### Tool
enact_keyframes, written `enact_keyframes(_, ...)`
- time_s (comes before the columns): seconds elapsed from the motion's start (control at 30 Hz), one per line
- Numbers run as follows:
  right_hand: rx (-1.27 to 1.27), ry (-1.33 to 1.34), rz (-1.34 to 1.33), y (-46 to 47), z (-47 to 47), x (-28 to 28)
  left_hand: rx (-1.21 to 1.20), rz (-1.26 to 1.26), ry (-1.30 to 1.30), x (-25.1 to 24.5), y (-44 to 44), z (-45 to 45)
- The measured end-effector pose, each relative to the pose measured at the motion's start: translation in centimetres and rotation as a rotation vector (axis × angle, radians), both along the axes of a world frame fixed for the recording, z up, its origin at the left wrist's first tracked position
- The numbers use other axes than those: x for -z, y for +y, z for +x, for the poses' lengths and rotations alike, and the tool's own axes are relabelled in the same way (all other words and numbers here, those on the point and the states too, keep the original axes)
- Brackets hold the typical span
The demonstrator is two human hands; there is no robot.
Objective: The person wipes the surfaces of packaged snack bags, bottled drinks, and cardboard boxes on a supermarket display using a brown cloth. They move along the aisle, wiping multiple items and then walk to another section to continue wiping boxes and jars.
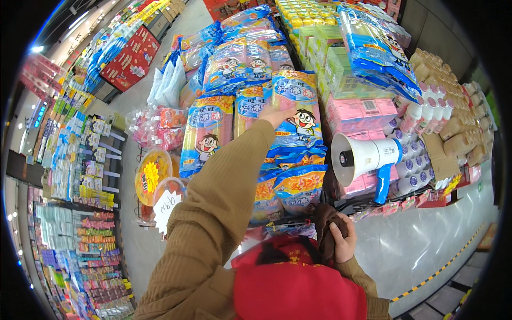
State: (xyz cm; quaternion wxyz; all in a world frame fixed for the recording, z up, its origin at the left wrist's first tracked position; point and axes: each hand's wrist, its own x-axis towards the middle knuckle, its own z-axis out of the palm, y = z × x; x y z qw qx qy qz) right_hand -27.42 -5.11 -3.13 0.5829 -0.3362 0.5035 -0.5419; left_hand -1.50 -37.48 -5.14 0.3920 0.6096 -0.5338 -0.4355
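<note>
My left hand (277, 116) reaches out over the display and rests at the left edge of an upright blue and clear plastic bag of ice pops (298, 108); its fingers are partly hidden, so a grip is not plain. A second ice-pop bag (206, 134) stands to the left, and more such bags (236, 64) are stacked behind. Near my body, at the display's front edge, my right hand (345, 240) is closed around a bunched dark brown cloth (326, 228). A white and blue megaphone (366, 156) lies above and right of that hand.
Pink cartons (360, 114) and white bottles (412, 172) stand on the right, with another ice-pop bag (380, 52) on top of green cartons (344, 74). Round fruit tubs (152, 174) and a white price sign (166, 210) are at the left front. Shelves (116, 172) line the far left.
</note>
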Motion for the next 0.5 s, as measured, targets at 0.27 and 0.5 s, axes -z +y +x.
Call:
enact_keyframes(0.27, -0.073, 0.031, -0.029, -0.6, 0.5, -0.7, -0.071, 0.092, 0.1, -9.2, 6.9, 3.4)
enact_keyframes(0.5, -0.139, 0.003, -0.011, -1.4, 1.0, -0.3, -0.111, 0.134, -0.282, -8.1, 9.8, 10.3)
